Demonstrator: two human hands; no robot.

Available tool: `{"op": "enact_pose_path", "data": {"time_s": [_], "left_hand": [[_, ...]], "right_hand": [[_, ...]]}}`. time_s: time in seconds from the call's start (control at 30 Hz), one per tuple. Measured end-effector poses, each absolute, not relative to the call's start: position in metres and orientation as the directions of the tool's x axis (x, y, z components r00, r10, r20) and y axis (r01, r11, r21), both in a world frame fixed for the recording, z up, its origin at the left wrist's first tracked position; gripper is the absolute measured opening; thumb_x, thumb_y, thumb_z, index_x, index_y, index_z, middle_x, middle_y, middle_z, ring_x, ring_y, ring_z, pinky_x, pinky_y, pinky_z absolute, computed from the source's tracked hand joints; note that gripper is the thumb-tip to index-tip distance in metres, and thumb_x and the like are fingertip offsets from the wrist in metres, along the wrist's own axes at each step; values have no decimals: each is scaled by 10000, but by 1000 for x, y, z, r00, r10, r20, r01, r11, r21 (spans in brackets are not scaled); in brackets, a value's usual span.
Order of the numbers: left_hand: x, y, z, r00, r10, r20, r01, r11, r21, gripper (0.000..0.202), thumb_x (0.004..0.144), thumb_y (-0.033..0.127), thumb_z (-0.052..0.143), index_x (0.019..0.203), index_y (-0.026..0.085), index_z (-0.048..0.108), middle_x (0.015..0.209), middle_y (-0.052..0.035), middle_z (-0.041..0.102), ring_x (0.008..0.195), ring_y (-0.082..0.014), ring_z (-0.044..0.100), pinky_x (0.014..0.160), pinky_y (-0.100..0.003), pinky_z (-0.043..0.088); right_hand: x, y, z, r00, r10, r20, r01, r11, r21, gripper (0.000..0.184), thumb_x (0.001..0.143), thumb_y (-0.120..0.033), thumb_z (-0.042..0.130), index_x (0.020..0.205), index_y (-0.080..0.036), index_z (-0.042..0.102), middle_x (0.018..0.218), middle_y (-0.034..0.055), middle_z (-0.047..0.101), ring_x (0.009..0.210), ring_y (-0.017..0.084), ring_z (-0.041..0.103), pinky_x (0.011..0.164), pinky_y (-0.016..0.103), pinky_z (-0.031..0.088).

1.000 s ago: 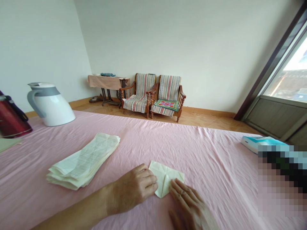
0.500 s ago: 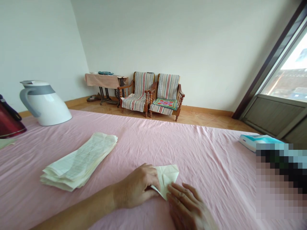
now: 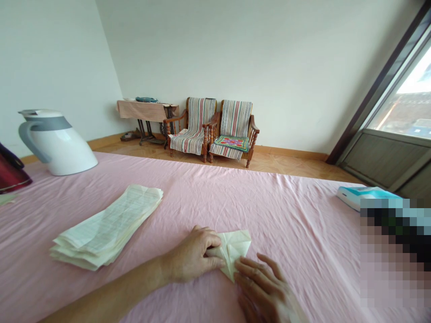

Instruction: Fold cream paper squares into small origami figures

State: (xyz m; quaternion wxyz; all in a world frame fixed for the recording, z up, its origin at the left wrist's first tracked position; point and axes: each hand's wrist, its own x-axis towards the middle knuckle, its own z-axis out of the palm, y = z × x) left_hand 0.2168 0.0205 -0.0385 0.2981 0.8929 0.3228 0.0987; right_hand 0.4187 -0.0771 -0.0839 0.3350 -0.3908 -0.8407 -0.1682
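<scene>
A small piece of folded, pale cream paper [image 3: 232, 249] with creases lies on the pink cloth in front of me, narrowing to a point at its near end. My left hand [image 3: 195, 255] is closed on its left edge, the thumb lying along the near left side and the fingers curled at the far left. My right hand [image 3: 264, 285] is open, its fingers stretched out and resting against the lower right edge of the paper. To the left lies a stack of long, folded sheets [image 3: 107, 226] with faint ruled lines.
The pink cloth [image 3: 188, 193] covers the surface. A white and grey jug [image 3: 65, 146] stands at the far left, beside a dark red vessel [image 3: 11, 172]. A blue and white packet [image 3: 363, 197] lies at the right. Two wooden chairs [image 3: 232, 121] stand beyond.
My left thumb has come up onto the folded paper's near left side, and the paper's left part lies flatter. My right hand has barely moved. The view has shifted slightly.
</scene>
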Motion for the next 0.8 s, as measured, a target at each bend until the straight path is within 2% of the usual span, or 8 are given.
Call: {"op": "enact_pose_path", "data": {"time_s": [0.17, 0.33, 0.53, 0.8], "left_hand": [[220, 20, -39, 744, 668, -33, 556, -590, 586, 261, 739, 222, 705, 655, 166, 464, 686, 61, 517, 717, -134, 497, 713, -250, 298], [221, 19, -38, 725, 687, -36, 573, -574, 585, 172, 715, 223, 687, 715, 177, 521, 708, 61, 539, 710, -137, 500, 723, -253, 310], [222, 20, -38, 715, 698, -44, 581, -558, 593, 196, 684, 213, 720, 706, 176, 529, 696, 62, 540, 714, -141, 504, 717, -252, 319], [223, 20, -41, 703, 710, -34, 589, -555, 587, 152, 735, 178, 668, 683, 167, 526, 719, 41, 553, 727, -150, 502, 721, -259, 319]], "right_hand": [[414, -76, -86, -446, 534, 719, 777, 629, 15, 256, 820, -104, 478, 1005, -196, 629, 949, -33, 727, 906, 126, 676, 961, 276, 355], [406, -75, -94, -302, 497, 814, 813, 579, -52, 293, 880, -106, 380, 1004, -211, 623, 871, -7, 732, 861, 136, 676, 979, 323, 339], [419, -79, -90, -533, 516, 671, 783, 602, 159, 286, 921, -133, 452, 1126, -238, 621, 1009, -8, 718, 966, 150, 657, 988, 332, 359], [420, -78, -86, -506, 549, 665, 779, 622, 80, 282, 864, -88, 432, 1050, -184, 622, 1033, -11, 717, 990, 121, 654, 1047, 285, 285]]}}
